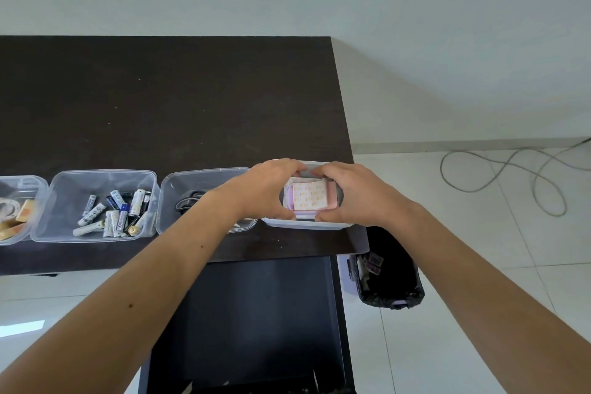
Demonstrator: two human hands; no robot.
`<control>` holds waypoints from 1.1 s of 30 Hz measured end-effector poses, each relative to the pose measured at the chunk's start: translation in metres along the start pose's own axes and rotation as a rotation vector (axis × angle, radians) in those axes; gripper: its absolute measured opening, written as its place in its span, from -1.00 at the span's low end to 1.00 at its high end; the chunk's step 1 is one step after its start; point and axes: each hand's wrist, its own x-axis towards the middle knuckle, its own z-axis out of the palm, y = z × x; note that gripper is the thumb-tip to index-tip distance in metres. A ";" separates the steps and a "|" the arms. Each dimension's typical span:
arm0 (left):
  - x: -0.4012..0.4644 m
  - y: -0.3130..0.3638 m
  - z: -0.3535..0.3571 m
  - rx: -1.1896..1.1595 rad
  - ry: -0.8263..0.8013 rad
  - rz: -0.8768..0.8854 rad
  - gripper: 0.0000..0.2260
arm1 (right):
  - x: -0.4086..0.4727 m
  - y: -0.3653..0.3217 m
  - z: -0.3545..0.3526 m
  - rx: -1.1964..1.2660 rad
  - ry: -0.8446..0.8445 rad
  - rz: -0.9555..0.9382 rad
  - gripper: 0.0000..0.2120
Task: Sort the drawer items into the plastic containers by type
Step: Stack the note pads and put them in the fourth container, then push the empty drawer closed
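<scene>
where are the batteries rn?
Head view, left side: batteries lie in the clear container second from left, between the tape container and the scissors container.

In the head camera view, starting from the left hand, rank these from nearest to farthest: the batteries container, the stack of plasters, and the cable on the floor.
From the left hand:
1. Stack of plasters: held between both hands, in the rightmost container.
2. Batteries container: to the left, two containers over on the table.
3. Cable: far right, on the floor tiles beyond the table edge.

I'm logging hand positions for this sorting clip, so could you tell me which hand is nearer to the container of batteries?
Left. The left hand is over the rightmost container, on its side facing the battery container; the right hand grips the stack of plasters from the far side.
</scene>
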 end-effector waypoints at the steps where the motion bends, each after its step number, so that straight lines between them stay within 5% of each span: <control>1: 0.000 0.001 -0.001 -0.007 -0.003 -0.003 -0.20 | -0.001 0.000 0.000 0.014 0.011 0.013 -0.21; 13: -0.061 0.004 -0.005 -0.336 0.264 0.035 -0.35 | -0.057 -0.024 -0.013 0.225 0.230 0.064 -0.28; 21: -0.138 0.007 0.035 -0.407 0.446 0.094 -0.44 | -0.107 -0.064 0.037 0.199 0.462 -0.067 -0.44; 33: -0.275 0.019 0.200 -0.439 0.327 -0.182 -0.48 | -0.215 -0.077 0.191 0.301 0.216 -0.091 -0.53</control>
